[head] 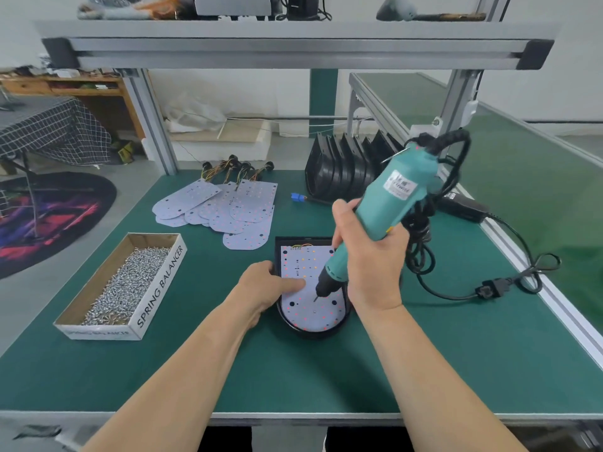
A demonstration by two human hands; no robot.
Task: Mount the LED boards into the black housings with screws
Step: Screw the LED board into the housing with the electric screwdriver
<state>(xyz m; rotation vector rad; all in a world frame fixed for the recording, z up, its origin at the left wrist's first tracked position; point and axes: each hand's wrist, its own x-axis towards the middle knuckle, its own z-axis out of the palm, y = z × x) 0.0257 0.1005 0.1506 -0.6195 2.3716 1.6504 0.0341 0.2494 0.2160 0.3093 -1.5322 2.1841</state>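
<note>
A white LED board lies inside a black housing in the middle of the green table. My left hand rests on the housing's left edge, and its index finger presses flat on the board. My right hand grips a teal electric screwdriver, tilted, with its bit tip just above the board near its centre. Several loose LED boards with wire tails are spread behind. A row of empty black housings stands at the back.
A cardboard box full of silver screws sits at the left. The screwdriver's black cable loops across the table on the right, past a black power adapter. A blue connector lies near the housings. An aluminium frame shelf spans overhead.
</note>
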